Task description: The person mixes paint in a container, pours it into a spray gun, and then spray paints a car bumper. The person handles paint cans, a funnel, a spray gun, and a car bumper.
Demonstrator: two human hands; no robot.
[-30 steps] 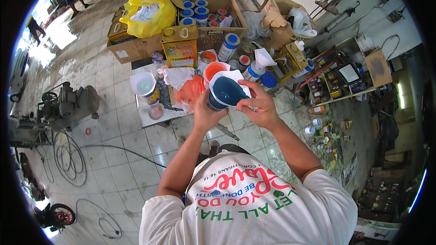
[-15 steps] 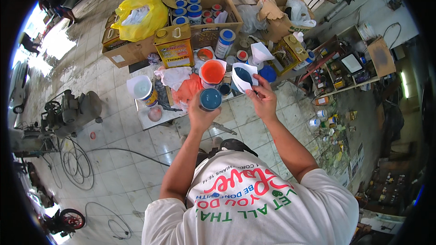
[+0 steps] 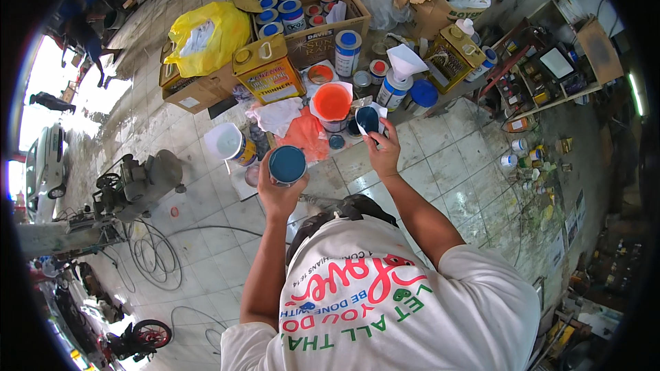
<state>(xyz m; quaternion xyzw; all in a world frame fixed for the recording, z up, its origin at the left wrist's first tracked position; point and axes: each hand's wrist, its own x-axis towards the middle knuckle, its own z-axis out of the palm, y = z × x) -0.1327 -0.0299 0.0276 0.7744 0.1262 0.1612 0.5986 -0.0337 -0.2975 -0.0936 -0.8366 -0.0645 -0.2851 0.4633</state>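
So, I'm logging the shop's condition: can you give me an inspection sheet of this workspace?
Surface: table stained and crowded; much of it is covered.
Handled things: can of blue paint, open; white paper-like piece, dark blue inside.
Clutter: yellow bag, open carton of cans, yellow tin, container of orange paint, white cloth.
Hands: left hand grips the can; right hand holds the paper-like piece.
Cables: dark coiled line on the tiled floor; hose or cable, cannot tell.
Surroundings: compressor-like machine, motorcycle wheel and pale car at left.
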